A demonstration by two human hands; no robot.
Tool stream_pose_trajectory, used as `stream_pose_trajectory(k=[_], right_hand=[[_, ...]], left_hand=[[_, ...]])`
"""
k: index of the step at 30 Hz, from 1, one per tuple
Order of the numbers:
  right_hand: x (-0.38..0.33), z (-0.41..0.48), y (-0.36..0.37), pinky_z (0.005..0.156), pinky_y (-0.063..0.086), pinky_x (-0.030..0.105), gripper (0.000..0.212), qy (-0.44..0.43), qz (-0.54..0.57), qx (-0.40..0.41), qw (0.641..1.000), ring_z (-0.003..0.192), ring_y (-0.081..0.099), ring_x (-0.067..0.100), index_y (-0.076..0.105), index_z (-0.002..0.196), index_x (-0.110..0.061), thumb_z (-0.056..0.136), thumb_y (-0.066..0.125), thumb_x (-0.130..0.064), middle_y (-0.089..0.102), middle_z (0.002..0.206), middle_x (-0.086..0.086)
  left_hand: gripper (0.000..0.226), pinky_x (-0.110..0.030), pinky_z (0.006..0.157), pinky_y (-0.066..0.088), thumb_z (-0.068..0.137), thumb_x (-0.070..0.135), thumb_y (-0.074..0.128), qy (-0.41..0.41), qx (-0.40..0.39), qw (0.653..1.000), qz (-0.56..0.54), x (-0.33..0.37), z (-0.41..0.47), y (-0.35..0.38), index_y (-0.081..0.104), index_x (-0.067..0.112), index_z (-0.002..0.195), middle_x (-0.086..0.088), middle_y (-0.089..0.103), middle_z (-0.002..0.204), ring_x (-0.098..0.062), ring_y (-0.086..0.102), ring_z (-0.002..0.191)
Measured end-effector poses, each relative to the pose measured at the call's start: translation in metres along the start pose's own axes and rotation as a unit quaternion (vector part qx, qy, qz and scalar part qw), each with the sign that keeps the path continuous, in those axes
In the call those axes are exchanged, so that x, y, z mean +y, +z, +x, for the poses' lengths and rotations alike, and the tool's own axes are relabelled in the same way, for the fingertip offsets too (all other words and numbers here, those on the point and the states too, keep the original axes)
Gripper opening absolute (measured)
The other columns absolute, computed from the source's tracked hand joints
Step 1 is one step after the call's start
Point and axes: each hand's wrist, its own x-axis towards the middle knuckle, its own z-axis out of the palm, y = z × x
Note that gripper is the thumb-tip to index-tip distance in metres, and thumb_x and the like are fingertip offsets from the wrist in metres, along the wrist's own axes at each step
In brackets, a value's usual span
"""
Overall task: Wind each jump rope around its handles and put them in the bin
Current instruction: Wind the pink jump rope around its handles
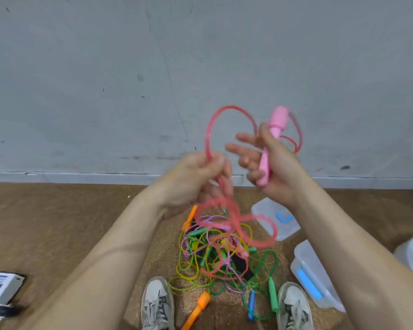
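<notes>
Right hand [272, 160] raised mid-frame, thumb and lower fingers clamped round the pink handle [275, 125], two upper fingers spread; left hand [196, 177] just beside it to the left, pinching the pink cord [227, 107], which arcs over in a loop and trails, blurred, into the tangled pile [215, 253] on the floor near the feet. Winding under way, few turns laid. Judgement: keep the cord taut through the left pinch, lay turns side by side, shake the tail free of the pile; bin [315, 277] waits near right.

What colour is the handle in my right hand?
Pink. The handle in the right hand shows best in head view.
</notes>
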Motion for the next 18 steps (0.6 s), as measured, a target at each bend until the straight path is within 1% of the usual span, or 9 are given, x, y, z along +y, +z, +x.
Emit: stream_pose_trajectory(k=[2, 4, 6, 8, 9, 11, 14, 16, 18], right_hand=[[0.015, -0.007, 0.002, 0.029, 0.026, 0.011, 0.056, 0.078, -0.068, -0.098, 0.99, 0.043, 0.047, 0.007, 0.064, 0.11, -0.009, 0.088, 0.045, -0.057, 0.072, 0.094, 0.016], [0.026, -0.015, 0.011, 0.03, 0.022, 0.011, 0.059, 0.122, -0.116, -0.168, 0.971, 0.042, 0.045, 0.008, 0.066, 0.107, -0.01, 0.079, 0.047, -0.059, 0.071, 0.082, 0.014], [0.03, -0.018, 0.016, 0.033, 0.016, 0.014, 0.055, 0.118, -0.13, -0.184, 0.967, 0.037, 0.037, 0.004, 0.065, 0.104, -0.008, 0.078, 0.05, -0.055, 0.064, 0.066, 0.007], [0.031, -0.016, 0.016, 0.032, 0.014, 0.015, 0.047, 0.077, -0.152, -0.167, 0.971, 0.039, 0.028, 0.004, 0.065, 0.102, -0.005, 0.08, 0.056, -0.046, 0.052, 0.057, 0.001], [0.031, -0.015, 0.015, 0.032, 0.013, 0.017, 0.044, 0.051, -0.182, -0.15, 0.97, 0.04, 0.026, 0.006, 0.066, 0.099, -0.005, 0.079, 0.06, -0.044, 0.047, 0.057, 0.001], [0.033, -0.013, 0.016, 0.035, 0.011, 0.02, 0.039, 0.015, -0.25, -0.118, 0.961, 0.044, 0.022, 0.012, 0.069, 0.093, -0.008, 0.076, 0.066, -0.043, 0.044, 0.057, 0.002], [0.035, -0.012, 0.02, 0.037, 0.015, 0.019, 0.025, 0.005, -0.33, -0.104, 0.938, 0.042, 0.025, 0.012, 0.064, 0.072, -0.019, 0.083, 0.068, -0.041, 0.051, 0.055, 0.001], [0.034, -0.011, 0.022, 0.04, 0.017, 0.022, 0.03, 0.008, -0.378, -0.101, 0.92, 0.04, 0.029, 0.01, 0.064, 0.064, -0.025, 0.089, 0.064, -0.042, 0.054, 0.053, 0.001], [0.031, -0.012, 0.023, 0.04, 0.017, 0.02, 0.029, 0.009, -0.388, -0.105, 0.915, 0.039, 0.029, 0.01, 0.066, 0.07, -0.024, 0.091, 0.06, -0.043, 0.052, 0.051, 0.0]], left_hand=[[0.022, -0.017, 0.038, 0.045, 0.099, 0.022, 0.038, 0.076, 0.11, 0.98, -0.148, 0.009, 0.004, -0.01, 0.051, 0.012, 0.084, -0.005, 0.062, 0.059, -0.011, 0.057, 0.04], [0.023, -0.015, 0.039, 0.048, 0.102, 0.019, 0.037, 0.103, 0.196, 0.953, -0.209, 0.012, 0.007, -0.021, 0.052, 0.011, 0.085, -0.004, 0.064, 0.058, -0.009, 0.058, 0.04], [0.023, -0.015, 0.04, 0.048, 0.102, 0.019, 0.037, 0.098, 0.247, 0.938, -0.222, 0.011, 0.007, -0.028, 0.053, 0.01, 0.088, -0.005, 0.067, 0.059, -0.008, 0.058, 0.04], [0.021, -0.015, 0.038, 0.044, 0.102, 0.022, 0.039, 0.084, 0.272, 0.934, -0.215, 0.008, 0.008, -0.031, 0.054, 0.01, 0.093, -0.008, 0.07, 0.066, -0.01, 0.056, 0.04], [0.021, -0.016, 0.036, 0.041, 0.102, 0.026, 0.041, 0.072, 0.278, 0.941, -0.177, 0.007, 0.008, -0.031, 0.055, 0.011, 0.096, -0.008, 0.071, 0.072, -0.01, 0.054, 0.04], [0.028, -0.017, 0.037, 0.03, 0.099, 0.038, 0.044, 0.028, 0.265, 0.964, -0.019, 0.006, 0.005, -0.032, 0.057, 0.013, 0.102, -0.008, 0.069, 0.081, -0.009, 0.044, 0.04], [0.037, -0.016, 0.04, 0.019, 0.094, 0.044, 0.05, -0.04, 0.147, 0.971, 0.184, 0.0, -0.007, -0.036, 0.065, 0.012, 0.107, 0.005, 0.056, 0.064, -0.006, 0.031, 0.04], [0.027, -0.018, 0.04, 0.017, 0.094, 0.037, 0.054, -0.041, 0.104, 0.969, 0.221, -0.003, -0.013, -0.039, 0.069, 0.016, 0.103, 0.012, 0.051, 0.05, -0.007, 0.025, 0.04], [0.026, -0.018, 0.039, 0.015, 0.095, 0.032, 0.055, -0.036, 0.136, 0.969, 0.205, -0.002, -0.014, -0.044, 0.07, 0.014, 0.105, 0.01, 0.047, 0.041, -0.008, 0.02, 0.041]])
